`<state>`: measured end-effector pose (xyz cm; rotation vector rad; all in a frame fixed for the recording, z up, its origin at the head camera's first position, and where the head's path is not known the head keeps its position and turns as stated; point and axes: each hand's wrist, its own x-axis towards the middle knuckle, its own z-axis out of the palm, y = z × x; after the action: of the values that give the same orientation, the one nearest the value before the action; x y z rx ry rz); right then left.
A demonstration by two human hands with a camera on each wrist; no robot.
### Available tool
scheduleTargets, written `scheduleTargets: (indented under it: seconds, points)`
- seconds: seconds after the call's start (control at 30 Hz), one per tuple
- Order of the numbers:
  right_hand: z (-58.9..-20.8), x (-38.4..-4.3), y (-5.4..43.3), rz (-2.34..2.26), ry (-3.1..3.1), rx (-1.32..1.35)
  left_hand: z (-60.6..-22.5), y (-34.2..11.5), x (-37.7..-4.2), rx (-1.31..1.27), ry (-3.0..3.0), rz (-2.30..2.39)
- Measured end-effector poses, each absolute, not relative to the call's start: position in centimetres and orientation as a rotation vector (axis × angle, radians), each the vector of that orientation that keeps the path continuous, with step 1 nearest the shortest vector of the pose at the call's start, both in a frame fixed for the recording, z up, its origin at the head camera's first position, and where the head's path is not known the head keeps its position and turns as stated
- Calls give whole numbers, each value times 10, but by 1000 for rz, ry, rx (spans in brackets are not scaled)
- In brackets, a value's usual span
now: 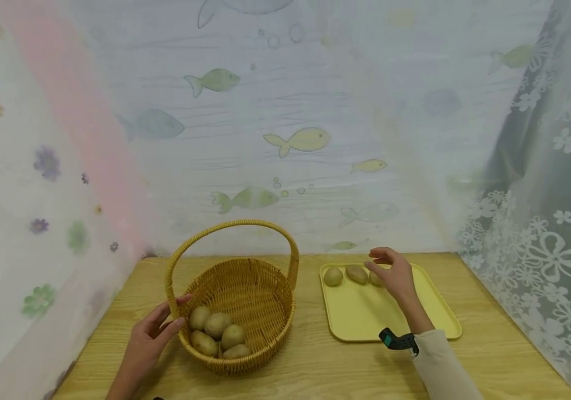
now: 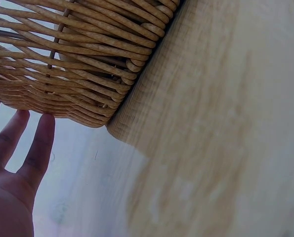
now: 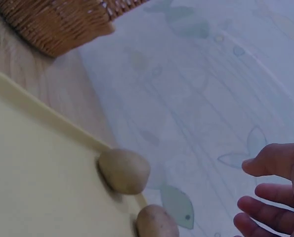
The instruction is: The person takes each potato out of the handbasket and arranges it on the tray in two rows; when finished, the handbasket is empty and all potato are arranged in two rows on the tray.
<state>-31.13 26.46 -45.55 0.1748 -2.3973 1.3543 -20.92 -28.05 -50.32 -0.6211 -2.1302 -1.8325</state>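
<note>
Curtains (image 1: 265, 111) hang around table (image 1: 325, 366); basket handle (image 1: 243, 223) arches upright.

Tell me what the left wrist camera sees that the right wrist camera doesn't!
Only the left wrist view shows the left hand, touching the brown woven basket. Only the right wrist view shows the right hand, a shallow pale yellow tray, two roundish tan potatoes and green fish drawings. Both share that basket, the light brown wooden table and the pale backdrop sheet.

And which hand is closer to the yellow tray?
Right. The right hand hovers over the far part of the yellow tray, near the potatoes. The left hand is well left of the tray, touching the basket.
</note>
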Motion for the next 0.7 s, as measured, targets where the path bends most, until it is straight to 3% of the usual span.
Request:
scheduleTargets:
  seconds: [0.7]
  points:
    - [-407,-272,202,1707,-2279,643,-502,-279,-207,-557,-2163,-1849]
